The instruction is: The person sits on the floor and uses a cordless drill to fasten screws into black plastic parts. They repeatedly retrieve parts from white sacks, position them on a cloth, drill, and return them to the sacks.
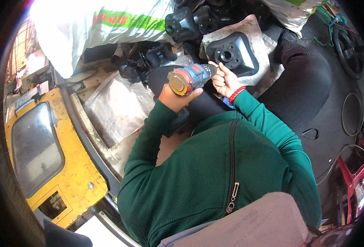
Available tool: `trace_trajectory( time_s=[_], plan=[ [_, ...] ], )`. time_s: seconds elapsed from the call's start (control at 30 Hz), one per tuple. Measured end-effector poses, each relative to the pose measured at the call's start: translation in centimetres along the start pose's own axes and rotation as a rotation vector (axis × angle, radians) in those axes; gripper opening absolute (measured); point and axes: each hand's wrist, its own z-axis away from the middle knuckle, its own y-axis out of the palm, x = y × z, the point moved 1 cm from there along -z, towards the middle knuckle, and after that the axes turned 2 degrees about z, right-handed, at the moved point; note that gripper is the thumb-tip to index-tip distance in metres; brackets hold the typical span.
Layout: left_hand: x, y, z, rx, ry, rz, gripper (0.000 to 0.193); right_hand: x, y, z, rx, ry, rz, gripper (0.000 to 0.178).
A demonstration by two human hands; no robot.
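Note:
My left hand (173, 98) is wrapped round the grip of a blue cordless drill (196, 76) with red parts. The drill's black chuck points right, toward my right hand. My right hand (225, 81), with a red beaded bracelet at its wrist, is closed in a pinch right at the chuck's front end; whatever is between its fingertips is too small to make out. Just beyond my right hand lies a black moulded part (245, 61), squarish with a round hub and a central hole. It rests on a stained pale sheet (254, 29).
Several similar black parts (181, 25) are heaped at the back, beside a large white and green sack (136, 24). Dark scraps (134, 70) lie left of the drill. A worn yellow machine panel (77, 173) stands at left, a red plastic frame (357, 173) at right.

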Motion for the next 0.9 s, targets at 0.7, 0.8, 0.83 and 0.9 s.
trace_trajectory(
  time_s=[0.7,0.8,0.83,0.9],
  plan=[
    [-0.4,-0.3,0.5,0.040,-0.071,0.001,0.035,0.3,0.1,3.5,-0.335,-0.056,0.801,0.043],
    [-0.3,-0.3,0.1,0.066,-0.081,-0.044,0.036,3.0,-1.5,5.1,-0.763,-0.541,1.102,0.041],
    [-0.4,-0.2,0.0,0.082,-0.092,-0.072,0.037,4.4,-2.7,4.8,-0.760,-0.727,1.060,0.040],
    [-0.6,0.1,-0.3,0.101,-0.092,-0.103,0.038,6.1,-4.3,3.1,-0.777,-0.964,1.088,0.041]
  ],
)
